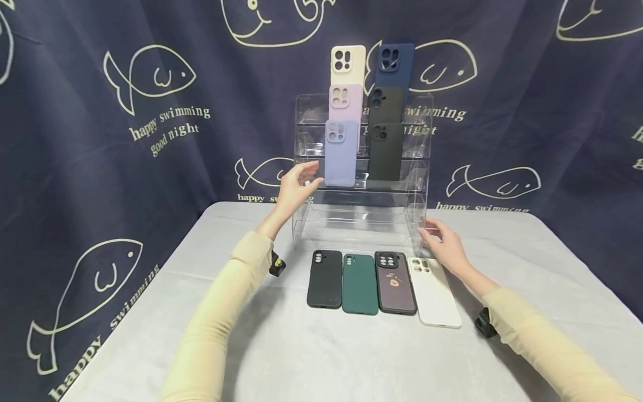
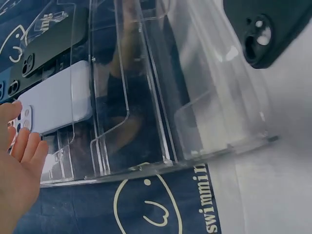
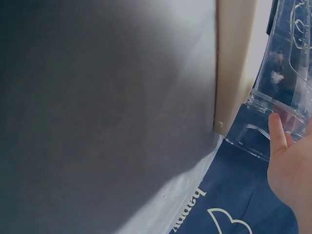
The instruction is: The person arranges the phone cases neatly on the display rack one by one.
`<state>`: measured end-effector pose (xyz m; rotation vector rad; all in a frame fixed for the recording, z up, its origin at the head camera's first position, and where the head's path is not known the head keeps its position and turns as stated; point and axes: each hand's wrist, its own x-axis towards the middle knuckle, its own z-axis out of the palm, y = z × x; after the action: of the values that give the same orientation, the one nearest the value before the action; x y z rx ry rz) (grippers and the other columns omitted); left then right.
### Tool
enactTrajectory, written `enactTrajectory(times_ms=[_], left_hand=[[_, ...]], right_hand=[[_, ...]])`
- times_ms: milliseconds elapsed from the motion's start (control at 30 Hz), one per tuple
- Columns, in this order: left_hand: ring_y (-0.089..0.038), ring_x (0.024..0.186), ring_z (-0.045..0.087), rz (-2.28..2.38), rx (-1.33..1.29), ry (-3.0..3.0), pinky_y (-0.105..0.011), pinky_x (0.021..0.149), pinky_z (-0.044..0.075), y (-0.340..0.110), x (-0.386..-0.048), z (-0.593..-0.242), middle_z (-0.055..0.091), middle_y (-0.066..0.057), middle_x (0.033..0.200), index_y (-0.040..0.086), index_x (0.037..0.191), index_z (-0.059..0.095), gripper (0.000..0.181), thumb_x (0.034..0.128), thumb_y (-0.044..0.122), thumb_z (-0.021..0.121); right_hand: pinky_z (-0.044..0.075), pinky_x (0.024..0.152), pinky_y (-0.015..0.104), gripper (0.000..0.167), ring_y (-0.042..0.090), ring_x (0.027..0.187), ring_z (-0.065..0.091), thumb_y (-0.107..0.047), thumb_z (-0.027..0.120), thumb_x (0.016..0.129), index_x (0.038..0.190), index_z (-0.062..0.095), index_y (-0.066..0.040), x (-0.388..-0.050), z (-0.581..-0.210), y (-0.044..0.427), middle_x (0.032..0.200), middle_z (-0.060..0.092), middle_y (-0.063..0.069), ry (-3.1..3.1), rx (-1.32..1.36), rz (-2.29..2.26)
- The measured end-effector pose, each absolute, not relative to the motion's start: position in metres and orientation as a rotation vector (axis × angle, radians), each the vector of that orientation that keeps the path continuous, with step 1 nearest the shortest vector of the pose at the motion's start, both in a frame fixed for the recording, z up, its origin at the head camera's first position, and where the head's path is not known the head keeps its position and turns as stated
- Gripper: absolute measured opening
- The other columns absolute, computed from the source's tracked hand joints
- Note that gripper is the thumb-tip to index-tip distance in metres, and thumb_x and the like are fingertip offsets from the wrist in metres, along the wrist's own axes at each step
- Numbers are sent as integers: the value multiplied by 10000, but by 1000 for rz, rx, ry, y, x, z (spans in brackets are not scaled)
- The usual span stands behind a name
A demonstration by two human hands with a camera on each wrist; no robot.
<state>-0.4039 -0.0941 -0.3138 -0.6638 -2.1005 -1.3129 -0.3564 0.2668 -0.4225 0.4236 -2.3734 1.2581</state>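
Observation:
A clear tiered display stand (image 1: pixel 361 215) holds several phone cases in two columns. The left column has a cream case (image 1: pixel 348 73), a lilac case (image 1: pixel 358 100) and a periwinkle case (image 1: pixel 340 162). On the right stand a navy case (image 1: pixel 402 75) and two dark ones, the lowest a black case (image 1: pixel 385 159). My left hand (image 1: pixel 297 187) is beside the periwinkle case at the stand's left side, fingers loosely bent, nothing held. My right hand (image 1: pixel 444 245) touches the stand's lower right edge; one finger (image 3: pixel 278 134) lies straight against the clear plastic.
Before the stand lie a black case (image 1: pixel 324 287), a green case (image 1: pixel 360 287), a dark case with a small print (image 1: pixel 397 296) and a white case (image 1: pixel 436 296). A pale cloth covers the table (image 1: pixel 321 363). Behind hangs a navy fish-print curtain (image 1: pixel 241 111).

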Motion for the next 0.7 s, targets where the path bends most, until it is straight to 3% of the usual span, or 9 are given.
enactTrajectory(times_ms=[700], left_hand=[[-292,1008,635,-1237,-708,-2161,-262,914,539,-119,-381,-353,631,-175,1140,-19,1172,599,374,818,45,702]], right_hand=[[502,677,24,457,-249,844,465,-182,579,936,1275,471,104,-360,-424,267,1266,524,297,-2365,451,1269]])
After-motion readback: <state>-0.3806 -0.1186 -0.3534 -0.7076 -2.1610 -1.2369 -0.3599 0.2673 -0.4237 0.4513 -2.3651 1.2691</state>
